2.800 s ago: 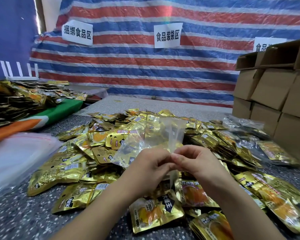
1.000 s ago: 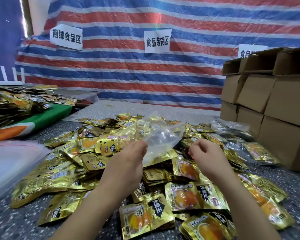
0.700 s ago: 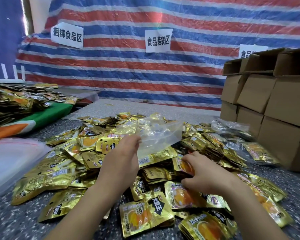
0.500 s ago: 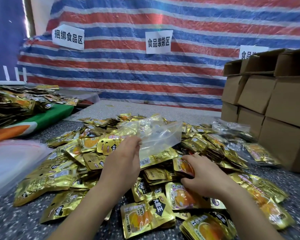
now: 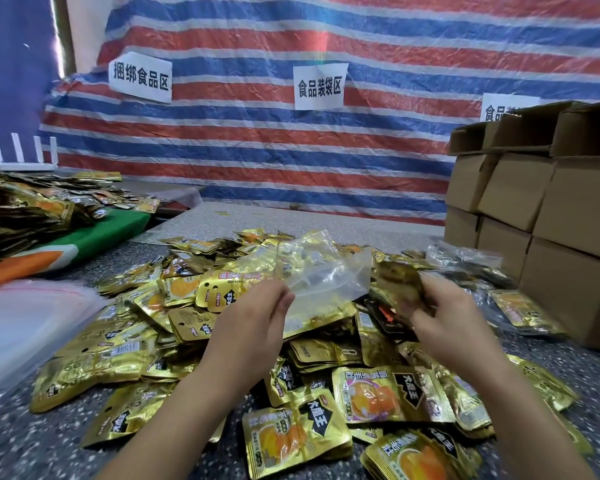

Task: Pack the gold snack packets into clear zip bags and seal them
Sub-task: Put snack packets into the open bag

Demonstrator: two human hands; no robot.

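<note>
Your left hand (image 5: pixel 253 327) pinches a clear zip bag (image 5: pixel 321 271) above the heap of gold snack packets (image 5: pixel 326 341) at centre; your right hand (image 5: pixel 444 317) grasps blurred packets (image 5: pixel 400 289) just right of it.

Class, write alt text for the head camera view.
A left hand holds an open clear zip bag above a pile of gold snack packets, while the right hand lifts a packet towards it. Cardboard boxes stand right.
</note>
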